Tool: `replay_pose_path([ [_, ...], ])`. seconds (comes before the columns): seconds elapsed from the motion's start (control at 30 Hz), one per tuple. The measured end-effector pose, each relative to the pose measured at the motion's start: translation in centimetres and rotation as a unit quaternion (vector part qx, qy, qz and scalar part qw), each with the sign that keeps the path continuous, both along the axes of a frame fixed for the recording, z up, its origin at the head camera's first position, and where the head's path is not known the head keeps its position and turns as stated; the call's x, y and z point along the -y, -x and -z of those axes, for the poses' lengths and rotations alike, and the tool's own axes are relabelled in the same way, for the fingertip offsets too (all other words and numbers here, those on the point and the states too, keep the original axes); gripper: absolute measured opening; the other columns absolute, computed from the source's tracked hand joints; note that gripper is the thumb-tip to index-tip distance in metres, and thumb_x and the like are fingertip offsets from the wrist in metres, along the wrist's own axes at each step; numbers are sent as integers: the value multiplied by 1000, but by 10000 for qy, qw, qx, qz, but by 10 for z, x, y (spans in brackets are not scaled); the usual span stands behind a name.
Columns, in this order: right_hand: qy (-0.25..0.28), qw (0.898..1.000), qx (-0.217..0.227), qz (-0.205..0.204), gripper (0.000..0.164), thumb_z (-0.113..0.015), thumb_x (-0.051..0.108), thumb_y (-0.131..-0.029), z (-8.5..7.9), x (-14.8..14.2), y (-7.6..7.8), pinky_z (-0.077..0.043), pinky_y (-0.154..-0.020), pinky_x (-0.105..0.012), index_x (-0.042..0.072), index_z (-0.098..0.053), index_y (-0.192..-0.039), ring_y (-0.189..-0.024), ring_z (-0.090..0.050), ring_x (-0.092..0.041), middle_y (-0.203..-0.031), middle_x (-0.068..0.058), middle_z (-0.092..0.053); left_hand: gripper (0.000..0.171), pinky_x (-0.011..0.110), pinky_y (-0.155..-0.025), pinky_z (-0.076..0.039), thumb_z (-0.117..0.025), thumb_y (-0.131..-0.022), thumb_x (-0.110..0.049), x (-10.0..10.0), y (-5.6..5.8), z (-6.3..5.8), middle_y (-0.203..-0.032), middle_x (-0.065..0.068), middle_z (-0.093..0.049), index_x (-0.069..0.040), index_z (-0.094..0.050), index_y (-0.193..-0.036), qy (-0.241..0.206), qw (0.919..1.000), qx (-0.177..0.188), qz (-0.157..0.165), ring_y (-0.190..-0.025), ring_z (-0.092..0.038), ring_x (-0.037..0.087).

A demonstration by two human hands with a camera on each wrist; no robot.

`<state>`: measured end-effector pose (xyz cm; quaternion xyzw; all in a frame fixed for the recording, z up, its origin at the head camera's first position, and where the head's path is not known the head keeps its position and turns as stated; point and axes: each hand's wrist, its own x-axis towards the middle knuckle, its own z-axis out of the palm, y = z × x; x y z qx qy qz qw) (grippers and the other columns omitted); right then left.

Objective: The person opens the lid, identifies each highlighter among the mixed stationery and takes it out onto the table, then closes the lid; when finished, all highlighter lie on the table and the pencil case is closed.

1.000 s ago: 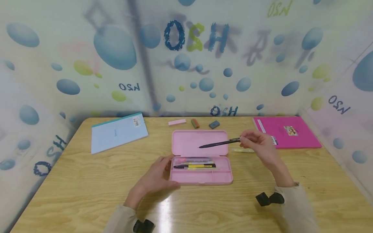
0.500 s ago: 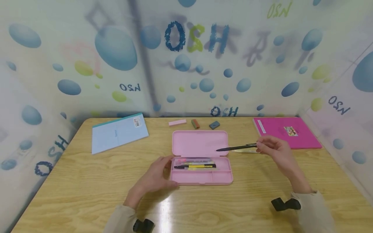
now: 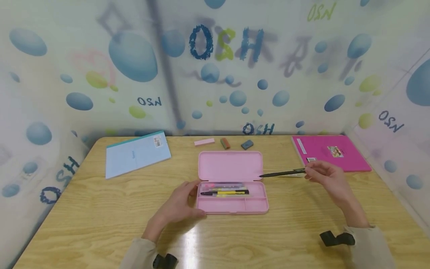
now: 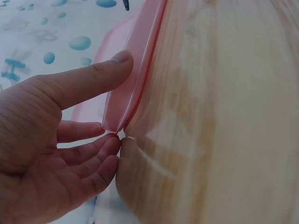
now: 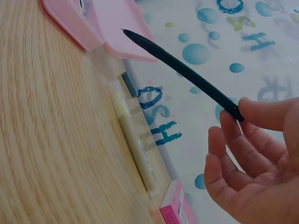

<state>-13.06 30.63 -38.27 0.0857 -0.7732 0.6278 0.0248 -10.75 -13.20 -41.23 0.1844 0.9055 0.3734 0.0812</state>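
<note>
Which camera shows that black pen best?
The right wrist view: it shows the black pen closest, from point to pinched end, in the right hand. The head view shows it small; the left wrist view shows only a dark tip at the top edge, probably the pen's.

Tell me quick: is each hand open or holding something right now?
Left hand: holding one end of the pink case.
Right hand: pinching a black pen near its rear end.

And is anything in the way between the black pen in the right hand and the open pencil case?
Nothing visible. The right hand holds the black pen with its tip toward the open pencil case; the pale marker lies lower, on the table, not between them.
</note>
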Motion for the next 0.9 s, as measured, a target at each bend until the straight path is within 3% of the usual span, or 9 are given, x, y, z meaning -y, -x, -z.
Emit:
replay_pose_path([
  [0.4,248,9975,656,-112,7,-59,8,-95,8,-10,2,-54,-73,-23,11,-65,-97,-79,-66,-11,-87,4,-69,88,40,-88,-46,-89,-64,-26,2,0,-1,-110,5,-57,-7,-47,-139,-78,9999,-83,78,-98,-52,18],
  [0.6,-392,9971,656,63,9,-58,12,-96,11,-19,1,-53,-72,-20,8,-64,-101,-80,-65,-9,-89,6,-68,88,41,-89,-46,-89,-64,-25,1,1,-1,-110,5,-57,-6,-47,-138,-127,9999,-79,63,-99,-53,18],
  [0.9,-1125,9908,735,145,24,-58,18,-96,17,-25,3,-53,-73,-21,-3,-60,-108,-82,-64,-7,-91,9,-67,87,40,-88,-47,-88,-65,-27,1,0,0,-109,4,-57,-7,-48,-138,-100,9999,-41,49,-98,-53,18],
])
